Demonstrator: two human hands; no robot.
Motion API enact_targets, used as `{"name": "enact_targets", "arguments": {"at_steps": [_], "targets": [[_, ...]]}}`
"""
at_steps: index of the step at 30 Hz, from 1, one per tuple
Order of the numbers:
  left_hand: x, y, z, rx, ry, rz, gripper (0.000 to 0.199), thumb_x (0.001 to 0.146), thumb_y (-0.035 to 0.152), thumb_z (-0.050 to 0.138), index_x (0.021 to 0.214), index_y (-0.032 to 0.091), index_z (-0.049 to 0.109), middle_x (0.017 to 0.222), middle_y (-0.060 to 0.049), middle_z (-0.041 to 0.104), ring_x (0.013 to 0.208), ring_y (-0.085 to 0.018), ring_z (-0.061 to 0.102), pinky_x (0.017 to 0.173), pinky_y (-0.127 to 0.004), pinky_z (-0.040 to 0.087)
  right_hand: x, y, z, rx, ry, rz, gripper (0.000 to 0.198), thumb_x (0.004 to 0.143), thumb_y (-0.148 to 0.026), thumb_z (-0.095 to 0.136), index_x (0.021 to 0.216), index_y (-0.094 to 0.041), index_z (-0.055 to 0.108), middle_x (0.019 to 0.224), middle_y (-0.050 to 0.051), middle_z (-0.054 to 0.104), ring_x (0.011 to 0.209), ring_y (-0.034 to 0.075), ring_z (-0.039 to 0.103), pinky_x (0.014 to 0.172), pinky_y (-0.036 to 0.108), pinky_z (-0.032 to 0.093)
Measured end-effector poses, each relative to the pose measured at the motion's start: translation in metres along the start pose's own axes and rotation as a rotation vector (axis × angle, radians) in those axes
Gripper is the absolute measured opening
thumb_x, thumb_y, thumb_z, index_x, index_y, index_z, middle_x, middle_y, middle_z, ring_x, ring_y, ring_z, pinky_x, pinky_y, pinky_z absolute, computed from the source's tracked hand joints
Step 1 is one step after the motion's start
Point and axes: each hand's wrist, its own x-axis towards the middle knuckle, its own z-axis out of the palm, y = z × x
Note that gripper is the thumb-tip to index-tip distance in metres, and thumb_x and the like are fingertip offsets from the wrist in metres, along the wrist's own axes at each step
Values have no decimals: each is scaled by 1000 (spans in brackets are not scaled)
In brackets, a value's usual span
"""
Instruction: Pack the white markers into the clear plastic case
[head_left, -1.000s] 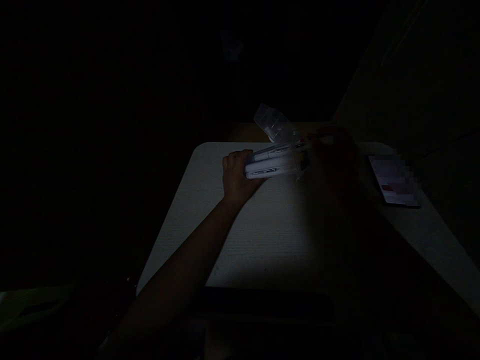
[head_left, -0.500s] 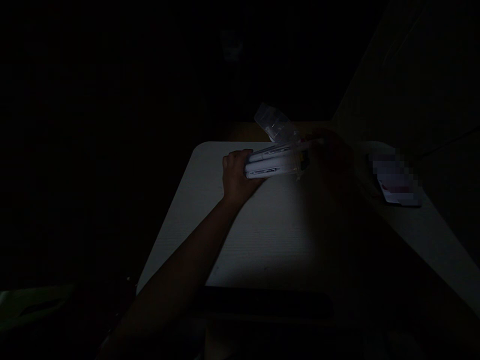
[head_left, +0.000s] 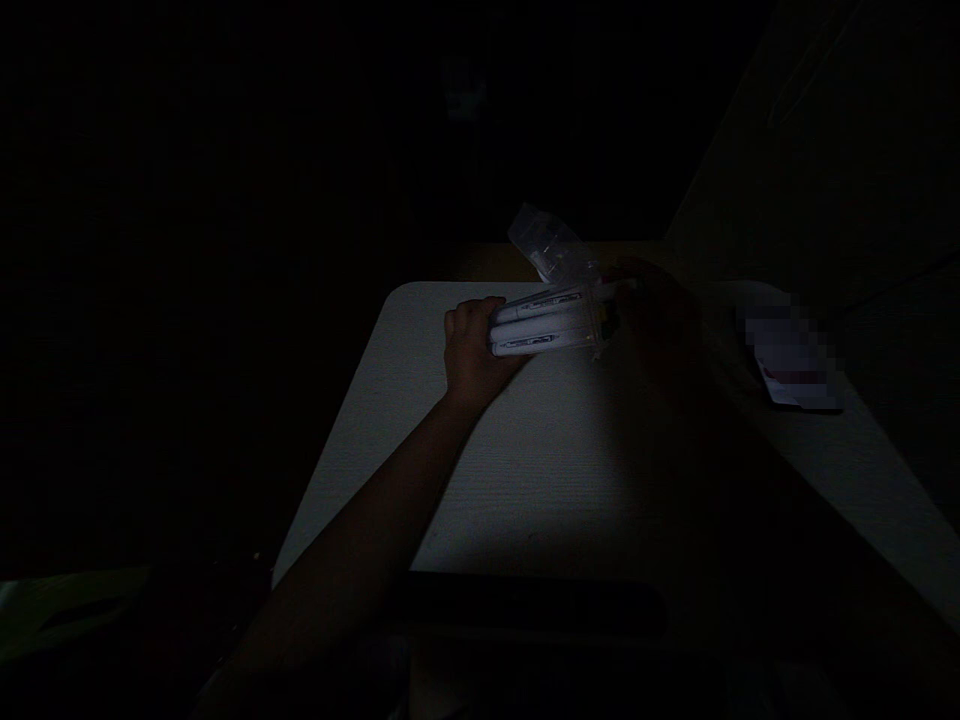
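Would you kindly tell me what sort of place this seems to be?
Probably a dim room indoors: a wood-grained table, a phone lying on it, and a wall at right.

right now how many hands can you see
2. The left hand grips the left end of the clear case; the right hand, dim in shadow, is at the case's other end. Much of the view is dark, so others could be hidden.
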Motion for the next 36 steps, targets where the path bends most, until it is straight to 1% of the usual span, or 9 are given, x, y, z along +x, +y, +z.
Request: {"name": "enact_targets", "arguments": {"at_steps": [3, 9, 12, 16, 21, 23, 27, 30, 36], "targets": [[0, -1, 1, 0, -2, 2, 79, 58, 70, 78, 116, 23, 53, 107, -8, 62, 99, -27, 54, 86, -40, 42, 0, -2, -1, -21, -13, 10, 53, 95, -50, 40, 128, -13, 60, 118, 10, 65, 98, 14, 62, 85, 26, 51], [0, -2, 3, -14, -17, -9, 82, 58, 71, 78, 119, 24, 53, 108, -8, 61, 101, -27, 53, 89, -41, 41, -2, -11, -2, -37, -59, 23, 53, 97, -48, 38, 127, -12, 61, 102, 7, 67, 83, 10, 59, 75, 20, 46], [0, -2, 2, -13, -29, -33, 81, 57, 72, 78, 119, 24, 54, 109, -9, 61, 101, -28, 52, 90, -42, 41, -2, -11, -1, -22, -79, 39, 51, 96, -46, 38, 128, -12, 60, 106, 8, 68, 84, 10, 60, 76, 20, 47], [0, -1, 2, -10, -19, -20, 80, 59, 71, 78, 118, 24, 53, 108, -8, 60, 101, -28, 52, 89, -41, 40, -2, -10, -1, 3, -68, 72, 52, 95, -46, 41, 130, -12, 59, 114, 8, 66, 93, 10, 61, 83, 19, 48], [0, -1, 2, -10, -8, 3, 79, 60, 72, 76, 119, 24, 52, 109, -8, 60, 100, -27, 52, 89, -40, 40, -1, -13, -2, -24, -122, 66, 49, 97, -45, 37, 124, -12, 62, 99, 5, 67, 78, 7, 57, 72, 18, 46], [-1, -1, 2, -12, 1, 12, 80, 61, 73, 75, 120, 24, 52, 109, -8, 60, 101, -27, 52, 89, -40, 40, -2, -14, -1, -38, -119, 50, 48, 98, -45, 36, 124, -13, 62, 104, 6, 67, 84, 9, 59, 78, 19, 47], [0, -1, 2, -6, -28, -13, 82, 58, 75, 75, 118, 24, 53, 108, -9, 61, 102, -28, 53, 90, -41, 39, -3, -10, 2, -12, -87, 87, 52, 97, -43, 37, 136, -15, 56, 125, 9, 64, 102, 14, 62, 93, 27, 50], [0, -1, 2, 7, -33, -21, 82, 58, 75, 75, 118, 24, 53, 108, -9, 61, 102, -28, 53, 90, -41, 39, -2, -5, 5, 16, -81, 123, 51, 97, -41, 40, 140, -18, 54, 130, 7, 62, 110, 15, 62, 99, 29, 51], [0, -1, 2, 12, -17, 10, 80, 60, 73, 75, 118, 24, 53, 108, -9, 62, 100, -27, 53, 89, -41, 40, -2, -3, 4, -18, -111, 100, 53, 97, -42, 38, 140, -15, 53, 135, 9, 59, 118, 17, 60, 111, 35, 46]]}}
